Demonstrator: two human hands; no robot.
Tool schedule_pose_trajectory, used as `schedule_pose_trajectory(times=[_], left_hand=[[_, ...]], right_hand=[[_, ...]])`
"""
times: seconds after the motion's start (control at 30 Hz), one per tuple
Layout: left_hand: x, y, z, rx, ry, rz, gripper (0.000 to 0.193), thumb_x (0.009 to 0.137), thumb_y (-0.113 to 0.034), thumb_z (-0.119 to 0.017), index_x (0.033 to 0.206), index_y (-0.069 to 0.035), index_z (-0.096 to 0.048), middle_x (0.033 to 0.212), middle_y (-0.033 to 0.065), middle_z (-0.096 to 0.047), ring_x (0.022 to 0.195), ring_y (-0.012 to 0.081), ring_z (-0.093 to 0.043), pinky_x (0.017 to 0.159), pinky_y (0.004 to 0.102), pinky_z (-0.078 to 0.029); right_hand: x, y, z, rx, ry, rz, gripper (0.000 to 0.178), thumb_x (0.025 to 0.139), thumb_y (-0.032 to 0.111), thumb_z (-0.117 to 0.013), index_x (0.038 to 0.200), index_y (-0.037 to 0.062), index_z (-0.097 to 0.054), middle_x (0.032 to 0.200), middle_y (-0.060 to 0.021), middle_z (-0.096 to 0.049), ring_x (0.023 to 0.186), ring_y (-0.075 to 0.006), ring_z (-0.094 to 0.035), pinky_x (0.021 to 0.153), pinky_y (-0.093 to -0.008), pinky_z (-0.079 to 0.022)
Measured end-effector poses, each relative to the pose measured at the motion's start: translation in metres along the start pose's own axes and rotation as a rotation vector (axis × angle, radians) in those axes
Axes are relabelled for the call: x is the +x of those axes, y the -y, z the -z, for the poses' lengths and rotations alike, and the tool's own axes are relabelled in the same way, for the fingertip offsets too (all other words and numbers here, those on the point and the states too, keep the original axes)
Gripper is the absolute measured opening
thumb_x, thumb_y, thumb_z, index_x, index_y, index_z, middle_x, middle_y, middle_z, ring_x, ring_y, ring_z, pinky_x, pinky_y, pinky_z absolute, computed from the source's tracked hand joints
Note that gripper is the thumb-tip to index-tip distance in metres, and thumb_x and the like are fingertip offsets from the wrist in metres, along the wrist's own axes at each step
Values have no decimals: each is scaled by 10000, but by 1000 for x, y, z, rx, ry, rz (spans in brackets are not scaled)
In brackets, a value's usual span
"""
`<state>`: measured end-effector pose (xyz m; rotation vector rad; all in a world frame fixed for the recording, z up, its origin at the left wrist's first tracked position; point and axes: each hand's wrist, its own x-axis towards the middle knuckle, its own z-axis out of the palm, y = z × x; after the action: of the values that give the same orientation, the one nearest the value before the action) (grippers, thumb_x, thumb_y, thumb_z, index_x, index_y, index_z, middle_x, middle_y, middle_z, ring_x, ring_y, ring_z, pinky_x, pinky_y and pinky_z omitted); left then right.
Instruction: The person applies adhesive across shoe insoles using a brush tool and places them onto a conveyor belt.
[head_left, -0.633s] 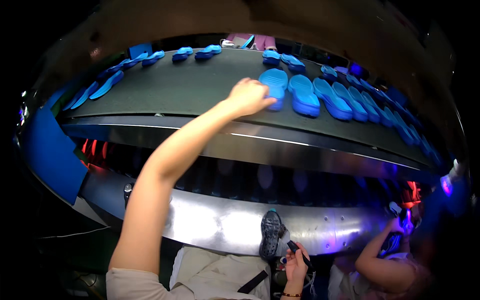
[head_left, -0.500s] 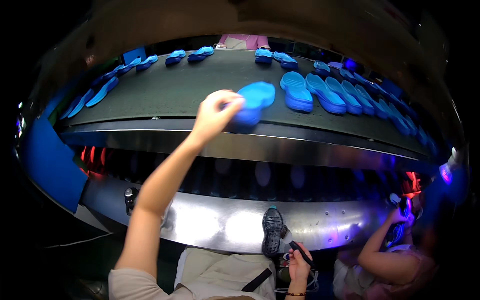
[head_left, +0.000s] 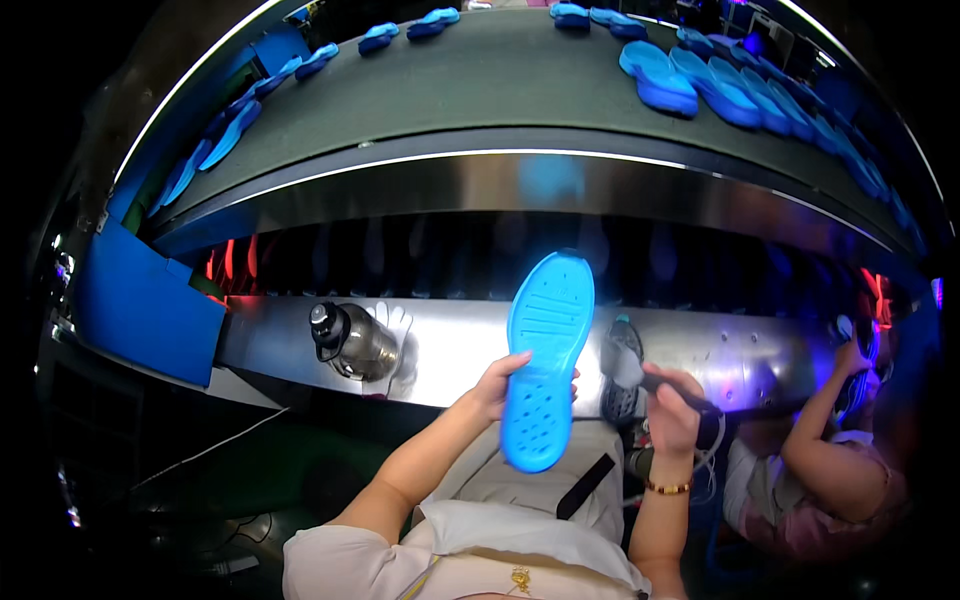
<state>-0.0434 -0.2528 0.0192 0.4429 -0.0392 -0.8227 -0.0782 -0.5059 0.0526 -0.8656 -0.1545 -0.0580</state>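
My left hand grips a bright blue shoe sole near its middle, thumb on the upper face and fingers behind. The sole stands almost upright over my lap, its ridged, pitted inner face toward me. In my right hand is a dark-handled brush, closed in the fingers. The pale brush head, blurred, covers part of a black shoe outsole on the metal ledge. Whether the bristles touch that outsole I cannot tell.
Beyond the ledge runs a dark conveyor belt carrying several blue soles, lined up at right. A metal bottle stands on the ledge at left. A co-worker's arm is at right. Dark outsoles fill the shadowed slot under the belt.
My left hand has come back from the belt to above my lap with the blue sole. The brush in my right hand has moved up over the black outsole. The view has tilted downward.
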Motion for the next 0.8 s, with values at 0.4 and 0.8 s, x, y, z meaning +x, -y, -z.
schedule_pose_trajectory(times=[0.4, 0.8], left_hand=[[13, 22, -36, -76, 20, -143, 928, 814, -765, -54, 1325, -74, -403, 1100, 209, -575, 1030, 328, -568, 896, 479, -460], [14, -16, -21, 197, -328, -233, 935, 812, -762, -57, 1279, -50, -444, 1041, 188, -597, 976, 307, -591, 865, 447, -481]], right_hand=[[68, -28, -46, -253, -133, -66, 173, 797, 26, -646, 958, -38, -649, 869, -77, -667, 785, -111, -610, 730, -218, -481], [-5, -20, -83, -1168, 356, 254, 156, 697, 77, -684, 841, 19, -674, 857, -147, -672, 810, -293, -658, 755, -353, -522]])
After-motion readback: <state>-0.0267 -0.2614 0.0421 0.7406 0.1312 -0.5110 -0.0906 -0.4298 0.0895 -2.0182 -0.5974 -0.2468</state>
